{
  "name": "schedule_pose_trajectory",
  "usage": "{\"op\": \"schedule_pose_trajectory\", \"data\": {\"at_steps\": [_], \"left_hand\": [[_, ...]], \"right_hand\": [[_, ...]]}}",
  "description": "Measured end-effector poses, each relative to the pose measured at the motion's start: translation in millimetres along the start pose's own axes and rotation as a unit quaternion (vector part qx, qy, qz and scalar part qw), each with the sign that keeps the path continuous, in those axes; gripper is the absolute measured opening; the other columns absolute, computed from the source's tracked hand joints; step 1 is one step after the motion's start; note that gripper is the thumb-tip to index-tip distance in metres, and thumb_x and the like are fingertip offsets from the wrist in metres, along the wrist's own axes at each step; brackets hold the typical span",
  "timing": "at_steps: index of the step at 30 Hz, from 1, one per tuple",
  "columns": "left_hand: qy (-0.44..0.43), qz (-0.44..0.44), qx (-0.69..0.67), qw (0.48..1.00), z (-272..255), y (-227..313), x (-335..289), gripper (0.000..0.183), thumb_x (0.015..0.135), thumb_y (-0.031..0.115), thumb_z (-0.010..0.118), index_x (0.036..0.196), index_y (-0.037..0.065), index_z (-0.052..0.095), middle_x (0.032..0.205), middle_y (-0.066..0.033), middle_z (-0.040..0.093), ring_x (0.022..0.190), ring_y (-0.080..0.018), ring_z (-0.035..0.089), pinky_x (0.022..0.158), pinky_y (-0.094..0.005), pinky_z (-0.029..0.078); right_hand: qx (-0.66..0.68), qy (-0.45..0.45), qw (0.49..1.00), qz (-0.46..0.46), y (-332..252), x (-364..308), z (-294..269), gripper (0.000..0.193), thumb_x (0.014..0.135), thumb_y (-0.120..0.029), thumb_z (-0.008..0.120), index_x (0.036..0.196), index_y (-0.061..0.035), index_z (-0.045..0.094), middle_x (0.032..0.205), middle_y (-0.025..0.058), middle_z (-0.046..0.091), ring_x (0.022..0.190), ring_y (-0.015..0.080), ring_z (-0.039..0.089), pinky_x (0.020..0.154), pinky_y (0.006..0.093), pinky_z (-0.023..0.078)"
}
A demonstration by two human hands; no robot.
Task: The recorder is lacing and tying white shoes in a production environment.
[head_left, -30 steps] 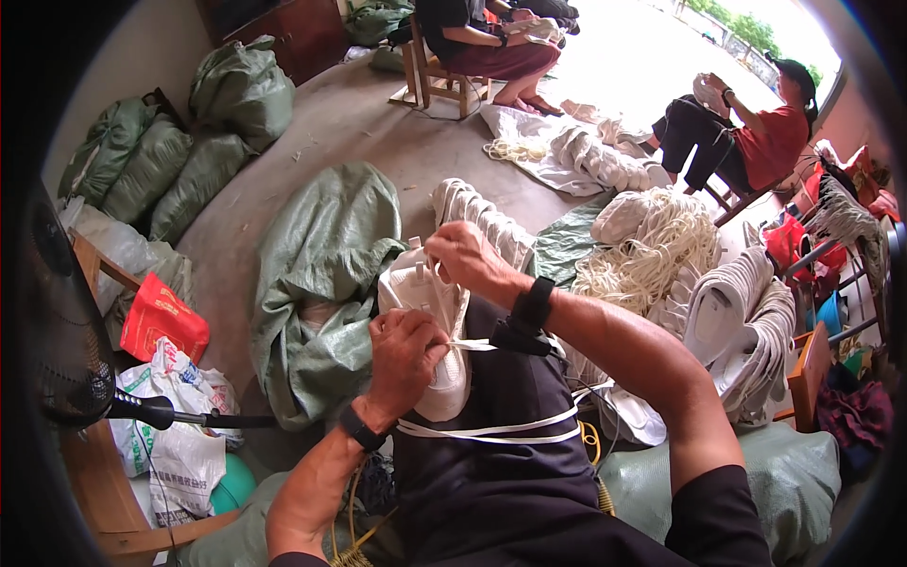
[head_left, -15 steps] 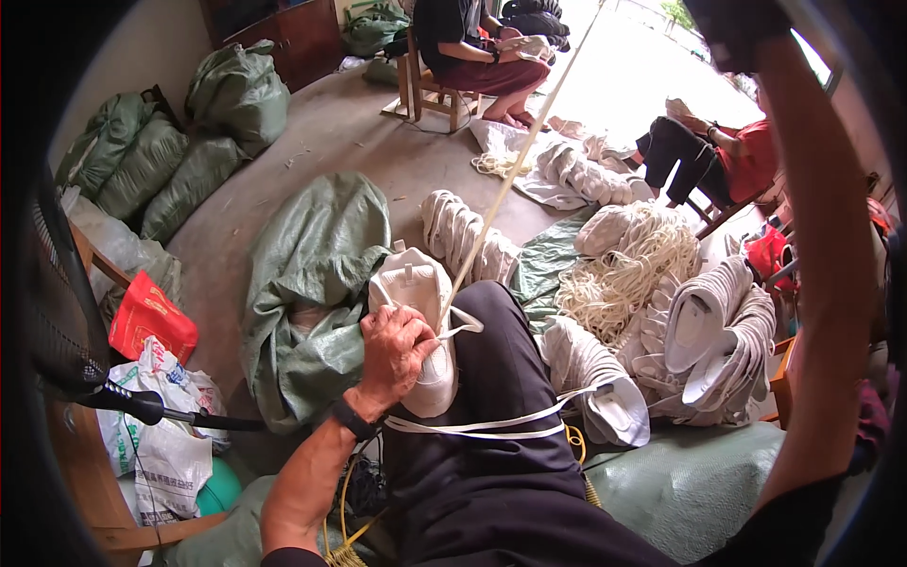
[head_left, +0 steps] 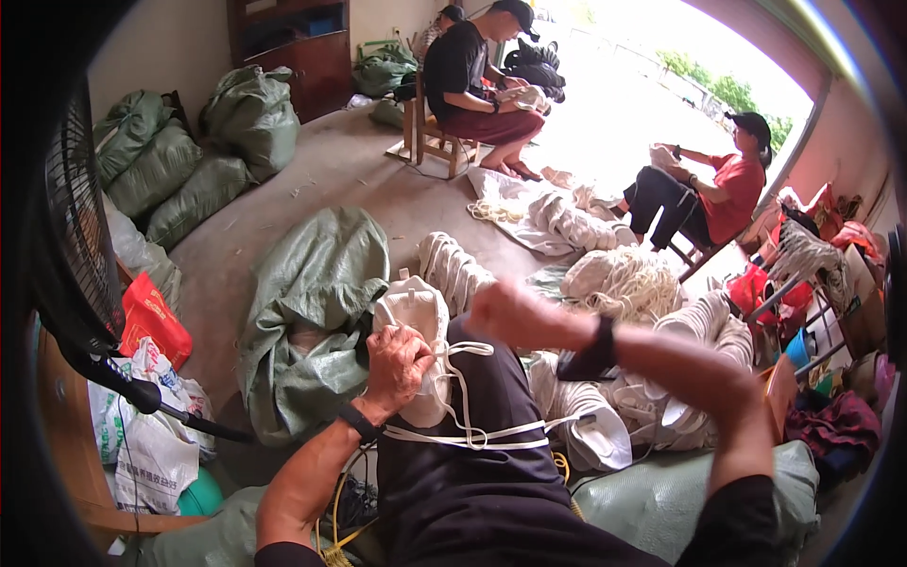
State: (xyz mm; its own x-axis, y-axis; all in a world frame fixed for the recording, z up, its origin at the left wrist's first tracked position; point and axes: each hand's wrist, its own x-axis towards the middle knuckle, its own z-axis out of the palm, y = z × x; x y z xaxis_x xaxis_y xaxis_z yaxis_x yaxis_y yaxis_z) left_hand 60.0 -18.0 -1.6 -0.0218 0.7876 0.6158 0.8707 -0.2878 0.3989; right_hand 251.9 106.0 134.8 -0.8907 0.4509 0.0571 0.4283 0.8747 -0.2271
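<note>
A white lace-up shoe (head_left: pixel 416 304) rests on my left thigh, its heel end pointing away from me. Curled over its lacing, my left hand (head_left: pixel 401 367) grips the shoe. A white shoelace (head_left: pixel 465 408) comes out beside those fingers, forms a small loop and hangs slack over my dark trousers. My right hand (head_left: pixel 520 317) is above my knee, just right of the shoe; motion smears its fingers, so their hold is unclear. White cord (head_left: pixel 510 437) runs across my thighs toward a bundle of pale shoes (head_left: pixel 597 430) at my right.
A green woven sack (head_left: pixel 316 302) lies left of my knee, and a standing fan (head_left: pixel 80 227) is at far left. More laced shoes (head_left: pixel 449 269) and a heap of laces (head_left: pixel 633 283) lie ahead. Two seated people (head_left: pixel 482 85) (head_left: pixel 727 184) handle shoes; another sits farther back.
My right hand has swung down from high at the upper right to near the shoe. The shoelace, stretched taut before, now hangs slack. My left hand stays on the shoe.
</note>
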Motion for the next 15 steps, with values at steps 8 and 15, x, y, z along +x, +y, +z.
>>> {"op": "schedule_pose_trajectory", "data": {"at_steps": [8,15], "left_hand": [[-0.033,-0.019,-0.012,0.999,-1,-2,-1,0.013,0.079,0.021,0.074,0.079,0.012,0.065,0.094,-0.0017,0.063,0.097,-0.0243,0.056,0.09,-0.0437,0.036],[-0.036,-0.022,-0.028,0.999,-2,-2,0,0.012,0.078,0.018,0.075,0.079,0.011,0.065,0.093,-0.0014,0.062,0.096,-0.0242,0.055,0.091,-0.0437,0.034]], "right_hand": [[0.199,0.08,0.951,0.222,-11,10,125,0.026,0.084,-0.023,0.068,0.076,0.0014,0.066,0.074,0.0235,0.065,0.074,0.0415,0.066,0.067,0.0501,0.049],[0.306,0.069,0.949,0.031,19,17,98,0.014,0.079,-0.014,0.071,0.082,0.0,0.071,0.071,0.0149,0.065,0.067,0.0285,0.064,0.067,0.0381,0.052]]}}
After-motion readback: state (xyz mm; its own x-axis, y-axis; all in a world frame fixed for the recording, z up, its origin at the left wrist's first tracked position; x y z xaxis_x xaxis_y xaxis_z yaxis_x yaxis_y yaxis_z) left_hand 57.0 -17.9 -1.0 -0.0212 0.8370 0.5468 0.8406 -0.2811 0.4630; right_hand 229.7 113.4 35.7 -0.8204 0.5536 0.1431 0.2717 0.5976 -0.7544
